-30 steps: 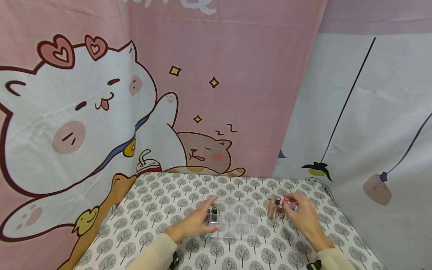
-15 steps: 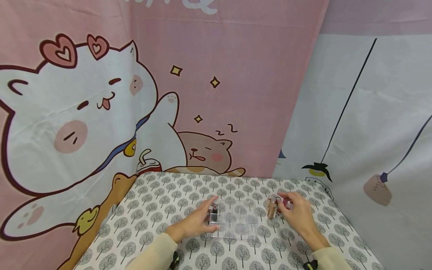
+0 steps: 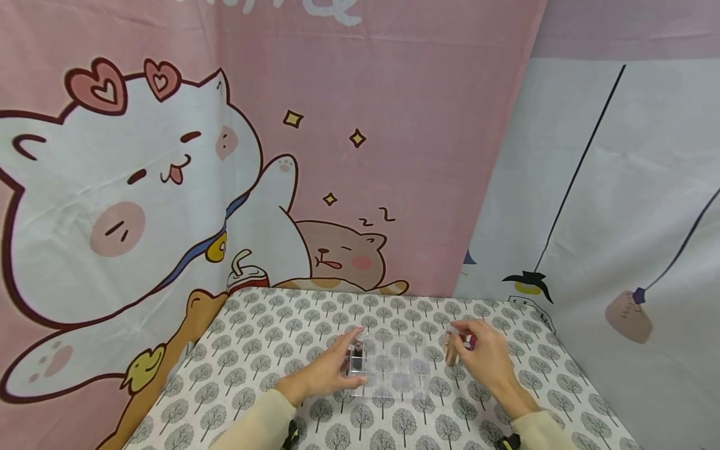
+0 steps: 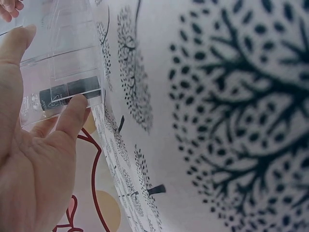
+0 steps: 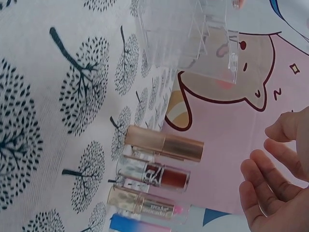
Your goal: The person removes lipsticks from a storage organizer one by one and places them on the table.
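My left hand [image 3: 323,374] grips the left end of a clear divided cosmetics organizer [image 3: 394,392], thumb on the near side and fingers on the far side. A black lipstick tube [image 4: 67,94] stands in a compartment beside those fingers. My right hand [image 3: 486,357] hovers over a row of upright lip products, fingers loosely bent and holding nothing. In the right wrist view the row shows a gold lipstick [image 5: 164,144], a dark red lip gloss [image 5: 171,178], a clear tube with a pink tip [image 5: 145,203] and a blue-and-pink tube [image 5: 133,224]. From the head, my right hand hides most of them.
The table is covered by a white cloth with a tree print [image 3: 315,409]. Behind it hangs a pink cartoon curtain [image 3: 427,156], with a pale curtain [image 3: 596,187] on the right. The organizer stands left of the lip products, with a strip of cloth between.
My right hand has moved left along the row of lip products, from the right end toward the gold lipstick. My left hand and the organizer have stayed in place.
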Demonstrator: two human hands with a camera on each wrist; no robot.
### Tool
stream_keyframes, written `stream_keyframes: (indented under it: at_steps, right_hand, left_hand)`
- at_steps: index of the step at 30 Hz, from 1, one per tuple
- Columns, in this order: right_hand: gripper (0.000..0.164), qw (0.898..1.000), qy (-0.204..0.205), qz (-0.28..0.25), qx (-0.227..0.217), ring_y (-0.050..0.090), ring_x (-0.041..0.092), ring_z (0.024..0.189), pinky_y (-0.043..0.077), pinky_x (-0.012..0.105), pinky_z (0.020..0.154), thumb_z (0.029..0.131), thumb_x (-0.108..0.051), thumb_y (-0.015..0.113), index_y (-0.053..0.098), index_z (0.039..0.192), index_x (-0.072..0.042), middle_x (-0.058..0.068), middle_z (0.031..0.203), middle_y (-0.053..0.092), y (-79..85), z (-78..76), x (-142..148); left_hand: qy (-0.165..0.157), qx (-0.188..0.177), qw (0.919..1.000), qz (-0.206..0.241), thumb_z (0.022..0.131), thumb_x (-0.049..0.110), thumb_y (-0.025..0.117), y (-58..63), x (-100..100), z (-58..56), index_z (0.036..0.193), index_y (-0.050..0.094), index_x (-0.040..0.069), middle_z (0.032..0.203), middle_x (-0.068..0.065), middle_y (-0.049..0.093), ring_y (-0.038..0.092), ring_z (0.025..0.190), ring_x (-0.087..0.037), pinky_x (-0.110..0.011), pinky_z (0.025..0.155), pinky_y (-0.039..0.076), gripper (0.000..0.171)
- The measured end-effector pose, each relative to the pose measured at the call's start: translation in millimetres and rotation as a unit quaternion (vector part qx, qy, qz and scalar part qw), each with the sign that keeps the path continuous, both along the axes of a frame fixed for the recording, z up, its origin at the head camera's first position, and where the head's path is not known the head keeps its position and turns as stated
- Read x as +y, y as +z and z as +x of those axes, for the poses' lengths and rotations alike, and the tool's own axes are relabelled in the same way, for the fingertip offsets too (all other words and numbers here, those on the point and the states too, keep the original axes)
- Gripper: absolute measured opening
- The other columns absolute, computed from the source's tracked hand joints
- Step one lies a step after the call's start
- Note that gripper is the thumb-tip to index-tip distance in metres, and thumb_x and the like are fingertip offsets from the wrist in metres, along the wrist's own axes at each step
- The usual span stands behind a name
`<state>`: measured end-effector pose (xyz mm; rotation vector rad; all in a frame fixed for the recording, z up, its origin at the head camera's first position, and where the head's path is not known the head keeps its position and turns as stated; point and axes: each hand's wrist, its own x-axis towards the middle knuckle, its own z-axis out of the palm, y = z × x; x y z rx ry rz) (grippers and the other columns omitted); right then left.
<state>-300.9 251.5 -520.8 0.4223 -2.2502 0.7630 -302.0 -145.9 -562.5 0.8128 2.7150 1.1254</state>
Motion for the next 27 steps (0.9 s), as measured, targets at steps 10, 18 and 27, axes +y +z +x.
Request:
stream_keyframes:
  at_steps: [10,18,27]
  right_hand:
    - [0.025,0.999,0.037,-0.011,-0.027,0.072,0.007,0.076,0.064,0.017,0.062,0.096,0.005,0.087,0.086,0.119,-0.003,0.006,0.1,0.08,-4.4,3.0,-16.0]
    - [0.028,0.999,0.027,-0.002,-0.022,0.077,0.021,0.089,0.068,0.026,0.074,0.092,0.003,0.09,0.088,0.117,-0.009,0.007,0.106,0.083,-7.7,3.4,-31.2]
    - [0.033,0.999,0.04,0.014,0.0,0.078,0.018,0.088,0.068,0.026,0.071,0.088,0.004,0.093,0.088,0.117,-0.011,0.006,0.109,0.085,-9.6,3.8,-50.9]
  left_hand:
    - [0.004,-0.001,1.0,-0.001,0.099,0.056,0.091,0.9,0.7,1.2,0.184,0.007,0.053,0.193,-0.014,0.029,0.069,0.146,-0.041,-0.066,0.125,0.062,0.119]
    - [0.002,0.002,1.0,0.002,0.1,0.054,0.091,0.5,0.8,1.0,0.185,0.008,0.051,0.193,-0.014,0.03,0.064,0.154,-0.043,-0.067,0.129,0.058,0.119]
    - [0.0,0.001,1.0,0.006,0.101,0.051,0.091,0.3,0.8,0.5,0.185,0.008,0.051,0.193,-0.014,0.028,0.058,0.161,-0.046,-0.07,0.132,0.054,0.118]
